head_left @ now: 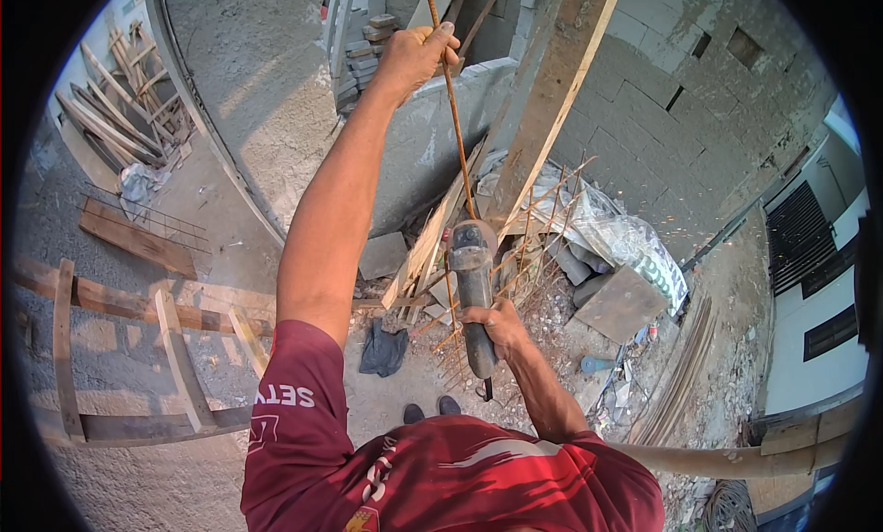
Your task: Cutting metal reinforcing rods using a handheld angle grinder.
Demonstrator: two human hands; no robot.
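My left hand (416,59), raised with the arm stretched out, is closed around the upper part of a thin rusty steel rod (457,127). The rod slants down to the head of an angle grinder (474,288). My right hand (498,326) wraps around the grinder's dark body from the right. The cutting disc (480,230) sits at the rod's lower part, and sparks (676,215) fly off to the right. Whether the disc has cut into the rod is hard to make out. Beside the grinder stand more rusty rods (543,228).
A wooden post (552,100) rises just beyond the grinder. Plastic sheeting (616,224), a concrete slab (622,304) and rubble lie to its right. At the left is a wooden ladder-like frame (175,357). A black bag (384,348) lies near my feet. Block walls (681,118) stand behind.
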